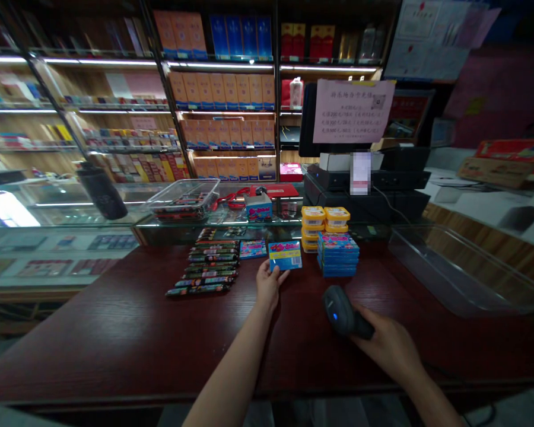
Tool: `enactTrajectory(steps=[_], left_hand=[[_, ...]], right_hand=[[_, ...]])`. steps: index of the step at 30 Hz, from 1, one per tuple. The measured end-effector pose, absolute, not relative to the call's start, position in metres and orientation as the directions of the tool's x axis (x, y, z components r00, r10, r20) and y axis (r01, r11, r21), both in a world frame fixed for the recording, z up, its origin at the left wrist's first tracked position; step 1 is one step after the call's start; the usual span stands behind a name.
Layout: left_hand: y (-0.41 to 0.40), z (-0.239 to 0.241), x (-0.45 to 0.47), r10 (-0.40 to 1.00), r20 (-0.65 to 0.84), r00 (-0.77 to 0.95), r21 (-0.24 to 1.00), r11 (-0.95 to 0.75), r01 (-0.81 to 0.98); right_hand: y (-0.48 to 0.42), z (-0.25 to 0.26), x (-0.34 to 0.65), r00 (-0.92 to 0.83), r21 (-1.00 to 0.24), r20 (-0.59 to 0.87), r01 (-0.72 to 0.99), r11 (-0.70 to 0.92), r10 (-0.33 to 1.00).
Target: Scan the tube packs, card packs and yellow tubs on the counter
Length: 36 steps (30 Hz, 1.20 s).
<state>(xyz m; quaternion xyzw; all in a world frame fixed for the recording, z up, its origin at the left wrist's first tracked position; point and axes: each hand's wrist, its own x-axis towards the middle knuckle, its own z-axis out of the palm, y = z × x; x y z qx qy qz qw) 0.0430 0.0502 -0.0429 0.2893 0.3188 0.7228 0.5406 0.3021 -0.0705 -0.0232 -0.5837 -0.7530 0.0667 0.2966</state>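
My left hand (269, 286) grips a flat blue packet (285, 255) by its lower edge, with a yellow band and a barcode facing me. In my right hand (389, 343) is a black barcode scanner (339, 311) with a blue light on its head. A similar packet (252, 249) lies just left of the held one. To the right stands a stack of blue packets (338, 256), in front of yellow-lidded tubs (312, 218). A row of pens (211, 267) in dark patterned colours lies left of my left hand.
A clear plastic bin (454, 284) sits at the right of the dark red table (129, 332). On the glass counter behind are a clear tray (182, 198), an opened blue box (258, 209) and a black tumbler (101, 193). A monitor (308, 118) stands at the back right.
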Motion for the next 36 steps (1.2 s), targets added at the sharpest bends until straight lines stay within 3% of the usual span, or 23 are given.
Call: enactTrajectory(steps=[4, 7, 11, 14, 25, 29, 32, 36], left_hand=[[0.049, -0.044, 0.043, 0.962, 0.093, -0.259, 0.773, -0.233, -0.590], [0.047, -0.043, 0.043, 0.961, 0.100, -0.257, 0.775, -0.237, -0.586], [0.044, -0.043, 0.044, 0.962, 0.095, -0.258, 0.775, -0.234, -0.587], [0.044, -0.044, 0.044, 0.961, 0.092, -0.261, 0.772, -0.234, -0.591], [0.047, -0.045, 0.045, 0.961, 0.087, -0.261, 0.763, -0.233, -0.603], [0.046, -0.045, 0.044, 0.963, 0.094, -0.253, 0.761, -0.233, -0.605], [0.046, -0.045, 0.043, 0.963, 0.101, -0.250, 0.760, -0.237, -0.605], [0.045, -0.044, 0.043, 0.963, 0.098, -0.253, 0.759, -0.236, -0.606]], right_hand=[[-0.078, 0.001, 0.276, -0.033, -0.733, 0.242, 0.648, 0.205, 0.970], [-0.081, 0.009, 0.258, -0.029, -0.866, 0.150, 0.478, 0.146, 0.988], [-0.083, 0.006, 0.243, 0.000, -0.945, -0.008, 0.327, -0.008, 1.000], [-0.084, 0.003, 0.239, 0.004, -0.958, -0.036, 0.286, -0.035, 0.999], [-0.089, 0.004, 0.235, 0.074, -0.962, 0.007, 0.273, -0.013, 0.997], [-0.089, 0.008, 0.240, 0.032, -0.928, 0.068, 0.369, 0.051, 0.997], [-0.086, 0.012, 0.249, -0.043, -0.811, 0.200, 0.553, 0.190, 0.979], [-0.077, 0.011, 0.270, -0.152, -0.512, 0.297, 0.808, 0.291, 0.943]])
